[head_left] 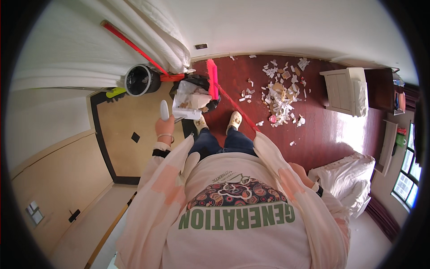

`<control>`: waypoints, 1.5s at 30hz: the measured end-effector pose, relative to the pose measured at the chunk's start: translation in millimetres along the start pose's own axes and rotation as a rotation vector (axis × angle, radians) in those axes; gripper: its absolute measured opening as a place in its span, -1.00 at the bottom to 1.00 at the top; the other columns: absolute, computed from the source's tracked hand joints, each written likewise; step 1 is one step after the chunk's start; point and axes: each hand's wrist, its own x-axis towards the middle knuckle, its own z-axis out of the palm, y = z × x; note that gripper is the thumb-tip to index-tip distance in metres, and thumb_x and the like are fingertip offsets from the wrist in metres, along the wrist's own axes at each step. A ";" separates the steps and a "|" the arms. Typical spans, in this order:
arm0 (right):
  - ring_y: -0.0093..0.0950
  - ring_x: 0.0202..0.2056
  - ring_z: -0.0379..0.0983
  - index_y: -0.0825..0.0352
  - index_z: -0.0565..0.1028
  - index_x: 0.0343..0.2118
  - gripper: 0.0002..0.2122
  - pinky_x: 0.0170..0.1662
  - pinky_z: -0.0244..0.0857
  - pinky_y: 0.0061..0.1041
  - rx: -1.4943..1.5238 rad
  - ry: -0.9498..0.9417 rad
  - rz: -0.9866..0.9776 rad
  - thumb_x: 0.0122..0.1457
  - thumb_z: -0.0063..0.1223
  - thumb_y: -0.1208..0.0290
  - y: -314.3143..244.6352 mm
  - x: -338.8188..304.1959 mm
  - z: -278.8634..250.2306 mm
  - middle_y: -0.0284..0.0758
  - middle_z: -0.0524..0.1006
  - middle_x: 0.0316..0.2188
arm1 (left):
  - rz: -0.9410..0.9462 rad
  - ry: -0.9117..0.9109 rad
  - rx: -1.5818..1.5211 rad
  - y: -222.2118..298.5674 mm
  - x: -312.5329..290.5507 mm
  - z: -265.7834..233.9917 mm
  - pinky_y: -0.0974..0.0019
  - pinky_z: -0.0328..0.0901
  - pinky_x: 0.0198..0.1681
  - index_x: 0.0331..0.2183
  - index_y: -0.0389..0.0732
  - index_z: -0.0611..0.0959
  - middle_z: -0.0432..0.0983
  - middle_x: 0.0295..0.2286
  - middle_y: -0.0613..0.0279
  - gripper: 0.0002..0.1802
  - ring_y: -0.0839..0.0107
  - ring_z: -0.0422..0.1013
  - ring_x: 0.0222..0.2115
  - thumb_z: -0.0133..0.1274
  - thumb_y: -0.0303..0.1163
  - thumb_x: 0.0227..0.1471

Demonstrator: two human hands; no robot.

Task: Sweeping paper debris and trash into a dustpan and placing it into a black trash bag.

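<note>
My left hand (165, 128) is closed round the handle of a white dustpan (181, 95) with a comb-toothed edge, tilted beside my left foot. Crumpled paper and brownish scraps lie in it. A black plastic bag (212, 106) shows behind and beside the pan. A broom (212, 80) with pink-red bristles stands just right of the pan, its head raised toward the wall. Its red handle slants down behind my open jacket, in line with my right hand (299, 171). The jacket covers most of that hand; its fingers are hidden, but the handle's line points to its grip.
A heap of torn paper and scraps (281, 96) covers the dark red floor ahead on the right. A black bucket (152, 83) and a red-poled tool (134, 46) stand by the white curtain. On the right are a white cabinet (342, 89) and a cloth-covered piece (342, 175).
</note>
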 end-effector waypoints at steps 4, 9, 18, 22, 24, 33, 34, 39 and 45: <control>-0.17 -0.35 0.52 0.31 0.57 -0.55 -0.79 -0.32 0.38 -0.25 0.068 0.062 -0.048 0.02 -0.03 0.31 -34.4 12.6 -2.5 -0.09 0.55 -0.52 | 0.027 0.009 0.023 -18.6 6.7 3.4 0.07 0.33 -0.26 -0.44 -0.46 0.61 0.52 -0.46 -0.27 -0.47 -0.10 0.47 -0.34 0.10 -0.07 -0.16; -0.16 -0.34 0.53 0.31 0.58 -0.49 -0.79 -0.32 0.40 -0.22 -0.299 -0.007 -0.076 0.05 -0.06 0.32 -64.7 70.9 -5.4 -0.07 0.55 -0.48 | 0.117 0.075 0.013 -40.0 19.8 11.6 0.27 0.24 -0.67 -0.54 -0.43 0.55 0.43 -0.74 0.10 -0.54 0.31 0.40 -0.76 0.11 -0.12 -0.15; -0.10 -0.30 0.53 0.34 0.49 -0.17 -0.70 -0.35 0.45 -0.22 -0.585 -0.038 -0.063 0.11 -0.14 0.30 -120.6 74.7 -26.0 -0.05 0.50 -0.32 | -0.042 -0.018 0.068 -6.7 24.2 9.2 0.06 0.33 -0.22 -0.38 -0.43 0.62 0.52 -0.42 -0.28 -0.49 -0.14 0.46 -0.30 0.05 -0.10 -0.16; -0.13 -0.28 0.52 0.35 0.50 -0.21 -0.72 -0.30 0.44 -0.23 -0.483 -0.130 0.006 0.10 -0.13 0.31 -94.4 65.6 -23.4 -0.04 0.51 -0.31 | -0.038 -0.064 0.120 25.0 20.3 2.5 0.05 0.33 -0.21 -0.36 -0.41 0.63 0.51 -0.42 -0.29 -0.48 -0.15 0.45 -0.30 0.04 -0.08 -0.15; -0.14 -0.27 0.52 0.35 0.51 -0.23 -0.72 -0.28 0.43 -0.23 -0.432 -0.151 -0.007 0.10 -0.13 0.31 -80.1 60.3 -18.8 -0.04 0.52 -0.31 | 0.054 -0.028 0.240 51.2 9.1 -6.6 0.05 0.33 -0.22 -0.36 -0.42 0.62 0.51 -0.42 -0.29 -0.47 -0.15 0.45 -0.30 0.02 -0.06 -0.13; -0.20 -0.26 0.51 0.35 0.55 -0.39 -0.77 -0.22 0.36 -0.29 0.449 0.087 0.056 0.06 -0.06 0.30 -5.2 56.0 43.9 -0.11 0.56 -0.37 | 0.309 0.003 0.417 67.4 22.9 -7.6 0.04 0.34 -0.22 -0.40 -0.42 0.63 0.51 -0.42 -0.28 -0.50 -0.14 0.45 -0.31 0.05 -0.08 -0.10; -0.19 -0.26 0.50 0.34 0.55 -0.39 -0.77 -0.22 0.36 -0.29 0.450 0.042 0.029 0.07 -0.07 0.30 -10.9 51.5 36.7 -0.11 0.56 -0.37 | 0.315 0.000 0.419 67.5 26.3 -3.6 0.04 0.34 -0.22 -0.40 -0.42 0.63 0.51 -0.42 -0.28 -0.50 -0.14 0.45 -0.31 0.05 -0.08 -0.10; -0.53 -0.34 0.46 0.38 0.56 -0.31 -0.78 -0.22 0.30 -0.49 0.048 -0.135 -0.022 0.21 -0.10 0.38 -87.7 3.8 -31.2 -0.32 0.57 -0.39 | 0.277 0.011 0.368 70.4 31.2 4.7 0.04 0.34 -0.21 -0.39 -0.42 0.63 0.51 -0.41 -0.27 -0.52 -0.13 0.45 -0.30 0.07 -0.10 -0.10; -0.48 -0.31 0.50 0.33 0.58 -0.38 -0.82 -0.22 0.30 -0.47 0.299 -0.157 0.113 0.12 -0.06 0.40 -68.8 2.2 -22.5 -0.26 0.58 -0.42 | 0.246 0.051 0.377 72.7 39.6 -12.6 0.04 0.34 -0.20 -0.38 -0.42 0.63 0.51 -0.41 -0.28 -0.48 -0.12 0.46 -0.30 0.05 -0.06 -0.10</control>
